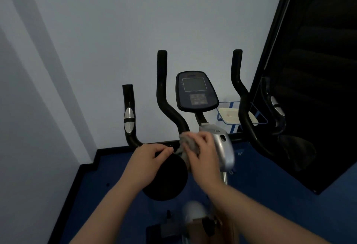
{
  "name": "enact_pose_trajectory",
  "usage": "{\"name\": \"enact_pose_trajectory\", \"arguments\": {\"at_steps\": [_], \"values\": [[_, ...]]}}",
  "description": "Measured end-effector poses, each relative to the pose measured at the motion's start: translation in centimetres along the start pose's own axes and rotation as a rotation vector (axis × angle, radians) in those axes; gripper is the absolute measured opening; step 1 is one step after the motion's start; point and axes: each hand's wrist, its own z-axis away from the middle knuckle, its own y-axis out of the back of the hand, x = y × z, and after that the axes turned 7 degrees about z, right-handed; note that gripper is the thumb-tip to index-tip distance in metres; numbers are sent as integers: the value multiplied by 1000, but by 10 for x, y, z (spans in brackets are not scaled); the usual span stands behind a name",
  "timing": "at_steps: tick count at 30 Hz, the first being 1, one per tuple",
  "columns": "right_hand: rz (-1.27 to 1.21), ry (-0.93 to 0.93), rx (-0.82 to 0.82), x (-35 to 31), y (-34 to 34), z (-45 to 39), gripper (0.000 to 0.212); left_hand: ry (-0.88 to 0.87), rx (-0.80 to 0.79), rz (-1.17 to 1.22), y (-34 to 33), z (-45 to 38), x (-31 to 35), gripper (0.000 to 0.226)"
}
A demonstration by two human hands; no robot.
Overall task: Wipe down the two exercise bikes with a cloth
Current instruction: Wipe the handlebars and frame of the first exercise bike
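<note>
Grey cloth [188, 147]: a bunched rag pressed against the crossbar of the exercise bike's handlebar [168, 112], just left of the silver stem cover [224, 147].
Right hand [202, 153]: nearest the viewer, reaching from the lower right; its fingers are curled over the cloth and clutch it against the handlebar beside the stem cover.
Left hand [148, 157]: reaching from the lower left, just left of the cloth; its fingers and thumb are curled round the black crossbar, gripping it, with the fingertips close to the cloth's edge.
Black round pad [166, 178]: a dark disc below the handlebar, under both hands.
Bike frame: blurred grey and brown parts sit below the handlebar at the bottom edge; what they are cannot be told.
Handlebar: black, with two tall upright horns and an outer grip on the left that carries a silver oval sensor [129, 121].
Console [196, 92]: a dark panel with a square screen and a button block, standing above the stem cover between the two horns.
Blue wire rack [233, 116]: behind the handlebar's right horn, holding a pale flat tray.
Floor [108, 170]: blue, under the bike.
Wall [116, 31]: pale, behind the console.
Dark panel [318, 70]: a glossy black surface right of the handlebar, reflecting a grip.
</note>
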Motion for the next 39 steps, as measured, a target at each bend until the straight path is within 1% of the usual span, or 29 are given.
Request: {"name": "enact_pose_trajectory", "arguments": {"at_steps": [1,3,4,6,8,11,13,14,16,17,19,21,23,25,27,29,32,33,35,37,38,39], "values": [[23,-21,-12,-3,2,-14,26,2,1,2,0,0,0,19],[4,-77,38,-9,-1,-20,25,1,4,-4,0,-1,0,19],[11,-89,79,-10,-4,-12,27,-3,6,-5,1,-1,1,19],[69,-23,113,-9,-10,16,37,-1,9,0,1,-1,1,20],[91,49,50,-7,-5,17,39,8,0,6,1,-1,0,20],[189,76,-76,-12,4,-33,26,28,-12,19,1,-1,1,20],[213,84,-64,-19,0,-47,25,35,-1,28,1,0,3,18],[203,72,-31,-21,-3,-44,25,33,1,32,1,1,4,18],[199,127,32,-16,-4,-28,26,23,-7,28,1,2,5,23],[217,178,16,-12,-3,-23,27,23,-9,21,1,2,5,25],[282,243,-64,-8,-2,-40,26,37,-2,19,0,2,5,26],[354,235,-127,-15,-5,-65,24,67,-3,32,0,1,6,26],[323,201,-102,-19,-11,-73,25,72,-1,44,1,2,6,25],[239,141,-2,-17,-15,-59,25,71,2,33,1,3,5,25],[183,129,71,-11,-14,-34,23,67,8,12,0,3,4,24],[173,162,44,-6,-11,-28,23,73,10,10,0,3,3,24],[178,126,-81,-9,-7,-66,23,90,-4,17,0,3,3,21],[171,113,-96,-11,-7,-74,23,89,-4,12,0,2,3,22],[151,89,-40,-14,-11,-70,25,84,4,10,1,1,3,21],[144,100,75,-11,-15,-51,26,83,4,9,0,2,3,19],[153,130,92,-8,-16,-44,25,85,2,7,0,2,3,20],[166,156,74,-8,-15,-46,24,88,-1,5,0,3,3,21]]}}
